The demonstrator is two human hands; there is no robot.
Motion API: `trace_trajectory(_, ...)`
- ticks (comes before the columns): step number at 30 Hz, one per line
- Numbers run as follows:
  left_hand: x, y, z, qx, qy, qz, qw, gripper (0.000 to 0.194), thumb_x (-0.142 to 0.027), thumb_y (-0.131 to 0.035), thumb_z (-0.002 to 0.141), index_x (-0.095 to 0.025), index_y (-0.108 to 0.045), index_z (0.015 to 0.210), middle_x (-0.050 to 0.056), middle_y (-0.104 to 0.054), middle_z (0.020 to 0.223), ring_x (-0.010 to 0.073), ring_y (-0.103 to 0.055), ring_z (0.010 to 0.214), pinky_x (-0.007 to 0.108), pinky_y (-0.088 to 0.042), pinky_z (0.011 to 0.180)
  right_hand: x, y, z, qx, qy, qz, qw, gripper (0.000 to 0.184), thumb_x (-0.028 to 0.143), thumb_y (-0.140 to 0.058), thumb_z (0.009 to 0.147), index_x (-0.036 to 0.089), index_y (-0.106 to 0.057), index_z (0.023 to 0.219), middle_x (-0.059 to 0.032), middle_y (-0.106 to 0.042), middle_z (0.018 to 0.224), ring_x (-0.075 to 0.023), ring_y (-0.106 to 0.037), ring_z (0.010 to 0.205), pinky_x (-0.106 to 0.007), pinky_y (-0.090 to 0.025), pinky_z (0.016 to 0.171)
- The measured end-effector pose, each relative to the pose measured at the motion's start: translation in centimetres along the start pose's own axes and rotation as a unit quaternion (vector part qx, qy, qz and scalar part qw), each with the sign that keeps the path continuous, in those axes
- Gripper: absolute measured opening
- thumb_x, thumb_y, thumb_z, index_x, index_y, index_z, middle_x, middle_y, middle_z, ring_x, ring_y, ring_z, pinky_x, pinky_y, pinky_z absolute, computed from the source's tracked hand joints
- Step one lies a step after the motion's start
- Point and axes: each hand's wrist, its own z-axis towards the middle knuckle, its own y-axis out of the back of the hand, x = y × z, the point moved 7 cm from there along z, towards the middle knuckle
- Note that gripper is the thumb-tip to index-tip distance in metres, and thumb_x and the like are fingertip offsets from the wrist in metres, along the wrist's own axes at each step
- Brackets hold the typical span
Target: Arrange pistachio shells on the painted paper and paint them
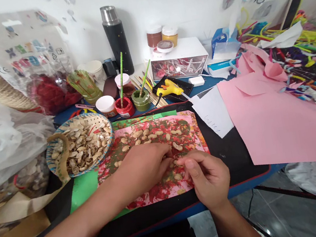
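Observation:
My left hand [146,165] reaches across a pink sheet [156,197] smeared with red and green paint. Its fingers curl down and their tips are mostly hidden, so what they hold cannot be made out. Facing it, my right hand [208,174] is closed in a pinch on what looks like a small peanut [176,163], partly covered by the fingers. Several whole peanuts lie on the painted sheet above the hands, among them a peanut [177,146] close to my left fingertips. Below lies another peanut [178,176].
A woven basket [50,160] of peanut shells stands left. Behind the sheet are a red paint jar [125,108], a green paint jar [142,101], a yellow glue gun [169,88] and a black thermos [117,40]. Pink paper [280,126] hangs over the table's right edge.

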Motion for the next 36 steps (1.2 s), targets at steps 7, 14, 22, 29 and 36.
trace_trajectory(7,-0.8,0.3,-0.3,-0.013,-0.037,-0.059,0.997,0.015,-0.03,-0.059,0.103,-0.025,-0.073,0.099,0.002,-0.079,0.094,0.0222,-0.074,0.084,0.03,-0.044,0.068,0.1,-0.1,0.1,0.002,0.004,-0.008,1.0,0.027,0.035,-0.066,0.106,0.021,-0.083,0.091,0.0014,-0.066,0.058,-0.0133,-0.057,0.045,-0.025,-0.047,0.046)
trace_trajectory(14,-1.4,-0.8,0.1,0.021,-0.035,-0.019,0.999,0.017,-0.029,-0.059,0.103,-0.02,-0.071,0.095,0.006,-0.077,0.092,0.0249,-0.073,0.085,0.031,-0.047,0.069,0.5,-0.2,0.3,0.004,0.016,-0.002,1.0,0.022,0.028,-0.066,0.105,0.021,-0.083,0.091,0.0023,-0.067,0.061,-0.0121,-0.057,0.046,-0.024,-0.046,0.047)
trace_trajectory(22,-1.5,-0.1,0.4,-0.014,-0.029,-0.069,0.997,0.01,-0.025,-0.063,0.099,-0.022,-0.071,0.093,0.004,-0.077,0.089,0.0225,-0.073,0.081,0.03,-0.047,0.068,0.1,-0.1,0.0,0.012,0.015,-0.016,1.0,0.023,0.029,-0.066,0.105,0.022,-0.083,0.092,0.0025,-0.065,0.059,-0.0127,-0.058,0.046,-0.024,-0.047,0.047)
trace_trajectory(29,-1.9,0.1,0.4,-0.025,-0.036,-0.041,0.998,0.01,-0.023,-0.063,0.099,-0.02,-0.072,0.097,0.007,-0.08,0.094,0.0261,-0.076,0.088,0.033,-0.054,0.075,0.5,0.0,0.1,0.013,0.042,-0.033,0.999,0.018,0.024,-0.068,0.104,0.024,-0.083,0.094,0.0033,-0.066,0.061,-0.0124,-0.058,0.046,-0.024,-0.047,0.049)
trace_trajectory(36,6.5,4.9,-4.6,-0.127,0.064,-0.161,0.977,0.024,-0.039,-0.058,0.103,-0.026,-0.077,0.108,0.0,-0.081,0.095,0.0171,-0.072,0.08,0.027,-0.052,0.073,0.8,-0.1,0.1,0.009,0.051,-0.047,0.998,0.017,0.021,-0.068,0.102,0.026,-0.082,0.095,0.0041,-0.068,0.064,-0.0112,-0.058,0.046,-0.023,-0.046,0.048)
